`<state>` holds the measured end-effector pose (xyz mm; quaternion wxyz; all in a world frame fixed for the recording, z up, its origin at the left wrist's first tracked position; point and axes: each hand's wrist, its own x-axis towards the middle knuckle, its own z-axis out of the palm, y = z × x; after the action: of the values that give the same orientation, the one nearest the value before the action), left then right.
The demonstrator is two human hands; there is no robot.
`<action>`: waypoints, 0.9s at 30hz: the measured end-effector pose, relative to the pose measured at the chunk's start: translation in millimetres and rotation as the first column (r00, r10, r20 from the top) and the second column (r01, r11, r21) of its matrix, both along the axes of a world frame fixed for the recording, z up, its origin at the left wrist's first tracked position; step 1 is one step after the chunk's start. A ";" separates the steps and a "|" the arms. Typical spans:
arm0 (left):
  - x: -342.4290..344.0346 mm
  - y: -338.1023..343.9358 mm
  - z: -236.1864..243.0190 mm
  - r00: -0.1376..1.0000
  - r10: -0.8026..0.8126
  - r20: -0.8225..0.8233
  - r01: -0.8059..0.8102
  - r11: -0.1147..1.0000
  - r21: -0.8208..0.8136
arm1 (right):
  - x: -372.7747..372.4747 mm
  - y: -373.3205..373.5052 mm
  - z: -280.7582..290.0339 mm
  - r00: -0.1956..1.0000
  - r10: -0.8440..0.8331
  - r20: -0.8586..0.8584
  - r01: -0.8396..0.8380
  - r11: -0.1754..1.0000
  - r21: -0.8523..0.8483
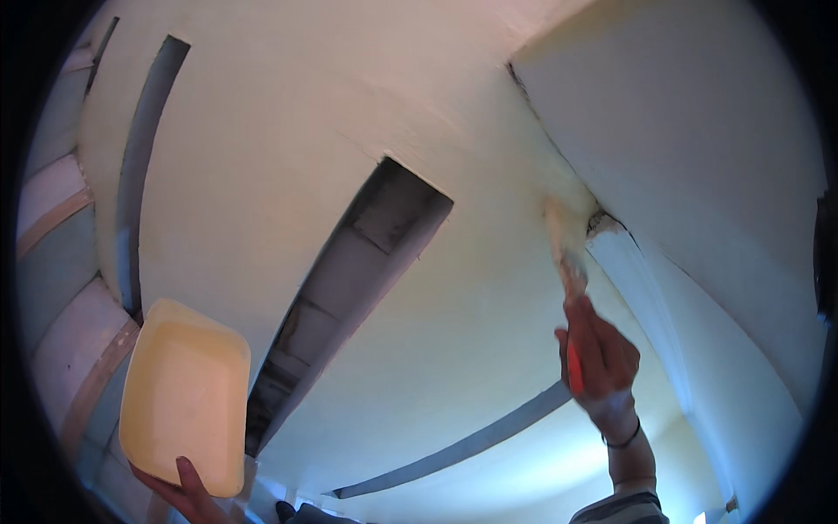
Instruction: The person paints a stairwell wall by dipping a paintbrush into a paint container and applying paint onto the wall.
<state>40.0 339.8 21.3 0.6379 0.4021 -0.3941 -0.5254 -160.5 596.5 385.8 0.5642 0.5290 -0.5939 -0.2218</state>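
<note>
My left hand (pixel 190 496) grips a pale yellow rectangular tub (pixel 185 393) by its lower rim, the thumb over the edge inside. The tub is tilted so that its inside faces me; I cannot tell how much it holds. On the right, my right hand (pixel 601 349) is closed around the red handle of a paintbrush (pixel 572 272). The brush points upward, and its pale bristles, smeared by motion, lie at the cream-coloured plastered surface (pixel 471 306), close to the corner seam. A whitish smear and a dark band show at my right wrist.
A long dark recess (pixel 384 214) with grey blocks inside cuts through the middle of the surface. Narrower grey strips run at the left (pixel 148 157) and below (pixel 463 447). At the right, a cracked seam with a rough broken spot (pixel 604 224) borders a pale panel (pixel 690 148).
</note>
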 end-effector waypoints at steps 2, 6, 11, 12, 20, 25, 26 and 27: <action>2.3 6.5 12.1 1.000 -0.003 0.017 0.003 1.000 -0.001 | 6.2 1.4 -6.0 0.993 0.082 0.084 -0.084 0.996 0.018; 8.6 9.2 16.5 1.000 -0.013 -0.025 0.013 1.000 0.006 | 0.1 -5.2 -6.8 0.997 0.071 -0.038 -0.075 0.991 -0.113; 4.9 1.1 5.1 1.000 0.006 0.005 -0.006 0.996 -0.091 | 27.0 -24.3 -26.8 0.959 0.146 0.245 -0.158 0.987 0.031; 5.2 9.1 28.2 0.999 -0.019 -0.040 0.018 0.999 -0.043 | 29.6 -40.5 -22.1 0.952 0.198 0.232 -0.208 0.978 0.017; 5.6 14.6 62.6 0.993 -0.053 -0.103 0.061 0.995 0.080 | 9.9 -147.1 -29.1 0.966 0.187 -0.182 -0.178 0.982 0.064; 17.0 24.4 57.7 1.000 -0.007 0.004 0.007 0.996 0.092 | 44.4 -180.1 1.2 0.887 0.318 0.334 -0.317 0.946 -0.061; 18.3 26.3 59.5 1.000 0.001 0.011 -0.002 0.995 0.102 | 43.0 -190.4 20.8 0.891 0.346 0.294 -0.333 0.938 -0.095; 18.9 27.2 62.1 1.000 0.009 -0.001 -0.008 0.994 0.109 | 35.3 -200.8 40.7 0.857 0.459 0.234 -0.435 0.888 -0.145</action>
<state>58.8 367.0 83.4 0.6175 0.4376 -0.3628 -0.5436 -125.1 395.8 426.5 0.5391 0.6519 -0.5332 0.0134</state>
